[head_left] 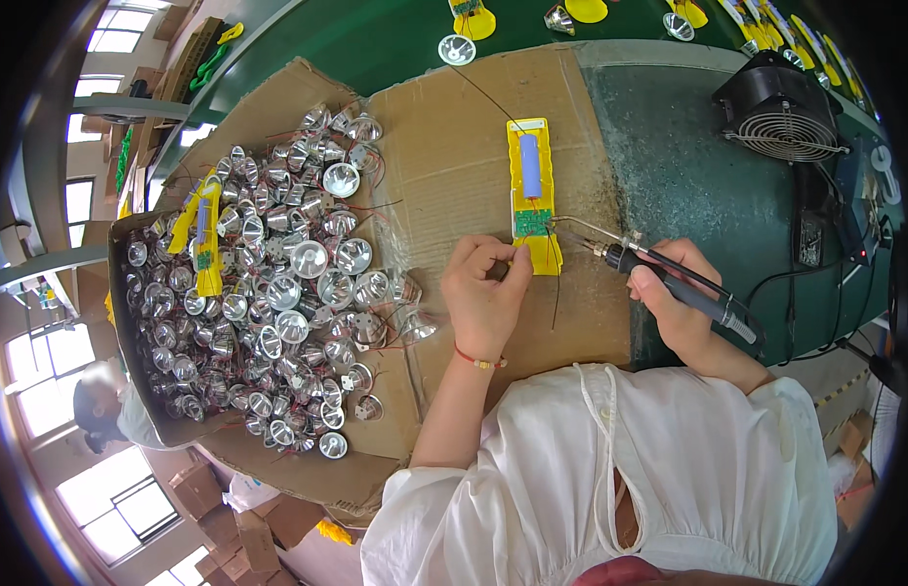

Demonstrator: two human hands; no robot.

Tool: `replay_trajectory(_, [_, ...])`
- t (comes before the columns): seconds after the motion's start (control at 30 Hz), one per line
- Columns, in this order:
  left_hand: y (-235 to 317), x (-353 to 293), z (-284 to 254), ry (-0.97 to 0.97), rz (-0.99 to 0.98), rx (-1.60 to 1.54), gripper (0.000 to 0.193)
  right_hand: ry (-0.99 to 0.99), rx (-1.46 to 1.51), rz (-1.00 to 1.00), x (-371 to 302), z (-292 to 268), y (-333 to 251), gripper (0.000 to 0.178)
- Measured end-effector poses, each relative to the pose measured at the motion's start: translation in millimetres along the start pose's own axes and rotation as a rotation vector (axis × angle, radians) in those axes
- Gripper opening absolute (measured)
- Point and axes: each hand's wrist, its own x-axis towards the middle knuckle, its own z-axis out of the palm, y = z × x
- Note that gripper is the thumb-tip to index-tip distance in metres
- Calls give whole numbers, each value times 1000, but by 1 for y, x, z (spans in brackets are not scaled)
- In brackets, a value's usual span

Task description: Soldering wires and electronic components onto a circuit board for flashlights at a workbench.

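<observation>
A yellow plastic housing (544,260) lies lengthwise on the cardboard in front of me. Inside it are a lilac cylindrical battery cell (530,166) and a small green circuit board (528,224). My left hand (485,293) is closed in a pinch at the housing's lower left edge; what sits between the fingertips is hidden. In my right hand (681,311) is a soldering iron (698,297) with a thin bent metal tube along it. Its tip end points at the board's right side, where exact contact is unclear. Thin dark wires trail from the housing's top and bottom.
To the left, a cardboard box (312,469) holds many silvery reflector cups (291,326) with wires; another yellow housing (208,239) lies on them. A black fan (781,112) stands at the right back. More yellow housings (474,21) line the far edge. Black cables (791,313) run at right.
</observation>
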Motion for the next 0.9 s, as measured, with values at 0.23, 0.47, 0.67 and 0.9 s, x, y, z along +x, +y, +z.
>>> replay_trajectory(0.23, [12,-9,-15,21,44,164,16,6,52,-7,-1,-3,3,17])
replay_trajectory(0.47, [-10,-18,-14,34,158,61,11,-17,125,-25,1,2,5,15])
replay_trajectory(0.67, [5,2,-12,-27,162,170,9,-15,122,-10,6,4,7,14])
replay_trajectory(0.9, [0,0,-7,-91,134,129,6,-21,181,52,11,11,7,12])
